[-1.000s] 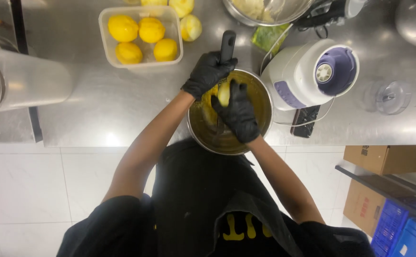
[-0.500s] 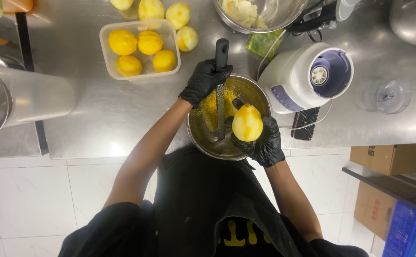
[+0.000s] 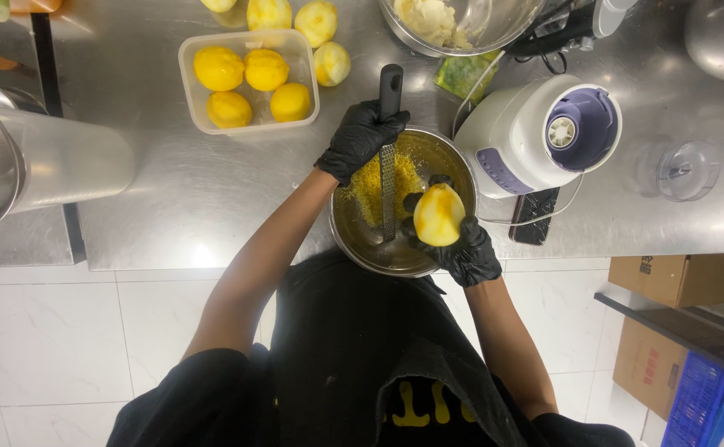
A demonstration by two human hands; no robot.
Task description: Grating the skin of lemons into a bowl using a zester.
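My left hand [image 3: 360,139], in a black glove, grips the black handle of a long narrow grater [image 3: 388,178] that slants down into a metal bowl [image 3: 353,236]. Yellow zest [image 3: 366,184] lies heaped in the bowl. My right hand [image 3: 461,248], also gloved in black, holds a mostly peeled lemon [image 3: 439,214] over the bowl's right rim, a little apart from the grater blade.
A clear tub [image 3: 250,81] of several whole lemons stands at the back left, with pale zested lemons [image 3: 316,33] behind it. A white and purple blender base [image 3: 540,136] stands right of the bowl, a phone [image 3: 536,217] beside it. A large steel container [image 3: 14,161] sits far left.
My right hand has lifted the lemon off the grater and drawn it to the right rim of the bowl. The left hand keeps hold of the grater handle.
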